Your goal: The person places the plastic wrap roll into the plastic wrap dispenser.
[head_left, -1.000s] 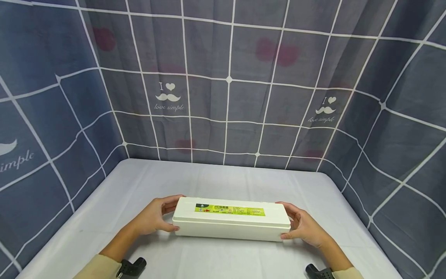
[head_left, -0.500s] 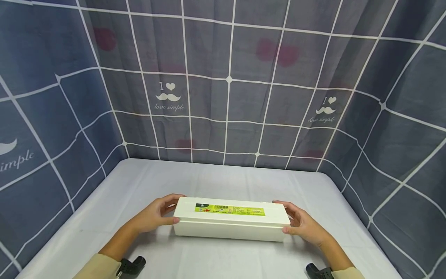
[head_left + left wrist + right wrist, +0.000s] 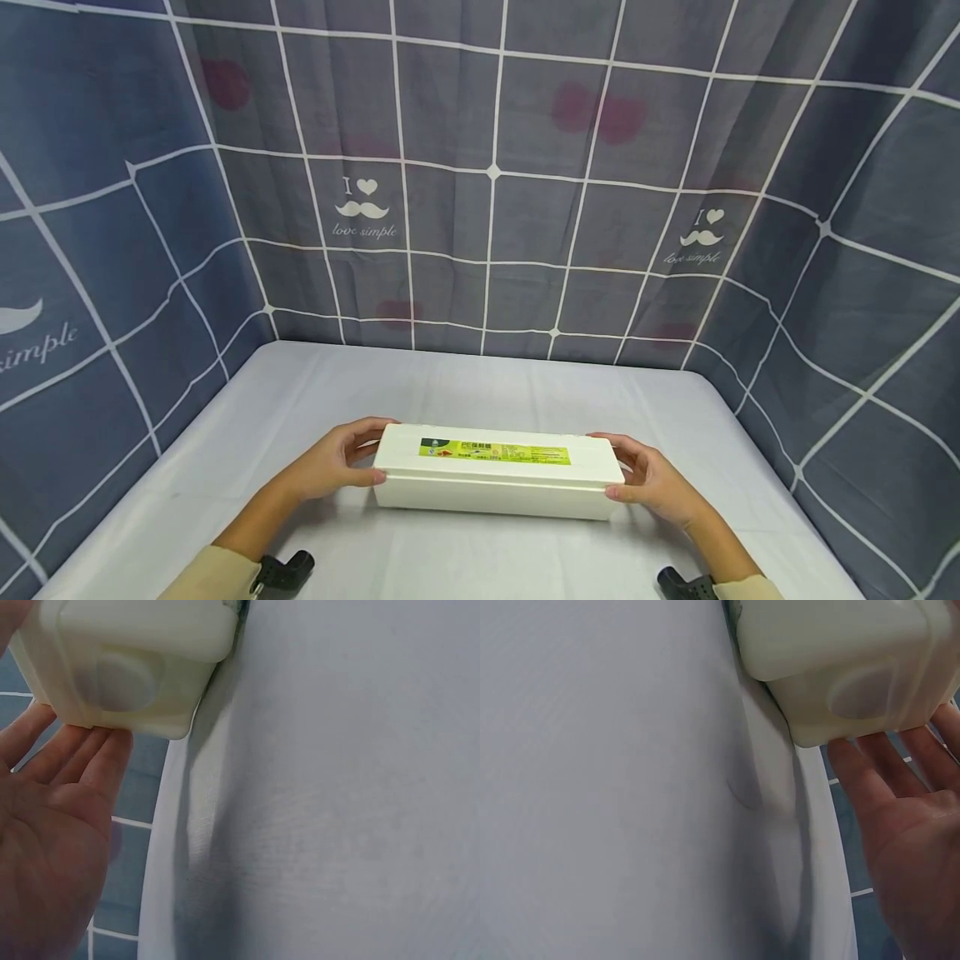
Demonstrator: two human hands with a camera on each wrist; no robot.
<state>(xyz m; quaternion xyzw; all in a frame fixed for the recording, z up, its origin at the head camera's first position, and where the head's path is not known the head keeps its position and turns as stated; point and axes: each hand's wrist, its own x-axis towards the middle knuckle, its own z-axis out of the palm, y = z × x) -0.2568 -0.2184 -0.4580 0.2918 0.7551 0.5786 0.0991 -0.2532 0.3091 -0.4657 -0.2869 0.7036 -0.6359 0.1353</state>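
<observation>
A long off-white cling film box (image 3: pixel 495 492) with a green and yellow label (image 3: pixel 495 451) on its lid sits on the white-covered table, its lid down. My left hand (image 3: pixel 337 458) grips the box's left end, thumb at the front corner by the lid's edge and fingers round the back. At the other end my right hand (image 3: pixel 660 483) holds it the same way. The left wrist view shows that end wall of the box (image 3: pixel 172 690) with fingertips along the back edge. A round recess (image 3: pixel 862 691) marks the right end wall in the right wrist view.
White cloth (image 3: pixel 480 392) covers the table. Dark blue-grey curtains (image 3: pixel 450 208) with white grid lines stand at the back and on both sides. Each wrist wears a black strap device, the left one (image 3: pixel 285 575) and the right one (image 3: pixel 684 585).
Both thumbs have slid up from the box's lower front to the lid's edge since the first frame. The box has stayed nearly in place. Little differs from half a second ago.
</observation>
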